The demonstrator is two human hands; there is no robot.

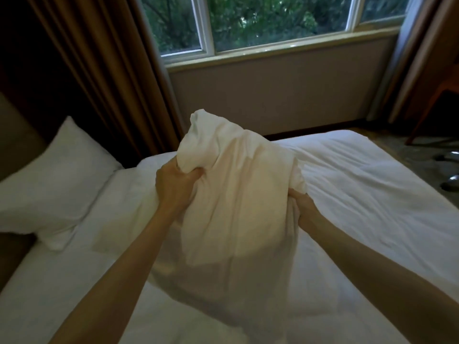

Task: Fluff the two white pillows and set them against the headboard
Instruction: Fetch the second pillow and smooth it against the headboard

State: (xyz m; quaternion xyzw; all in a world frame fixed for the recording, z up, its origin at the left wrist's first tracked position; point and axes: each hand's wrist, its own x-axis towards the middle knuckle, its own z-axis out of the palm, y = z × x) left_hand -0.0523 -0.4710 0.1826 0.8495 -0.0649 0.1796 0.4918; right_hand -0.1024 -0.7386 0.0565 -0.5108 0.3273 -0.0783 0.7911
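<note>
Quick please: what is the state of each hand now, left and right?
Left hand: closed, gripping the left side of the soft white fabric pillow.
Right hand: closed, gripping the right side of the same pillow.

Bedroom: bed [347, 184], curtained window [248, 23].

The room is dim and the picture soft and grainy. Daylight comes from the window [273, 23] at the top — greenish, weak, with a faint gleam on its sill. A warmer glow falls on the lifted pillow [238, 184], perhaps from a lamp behind the camera. The headboard [22, 135] corner sinks into shadow. Straight lines bow at the edges — wide-angle distortion — and the forearms blur slightly.
</note>
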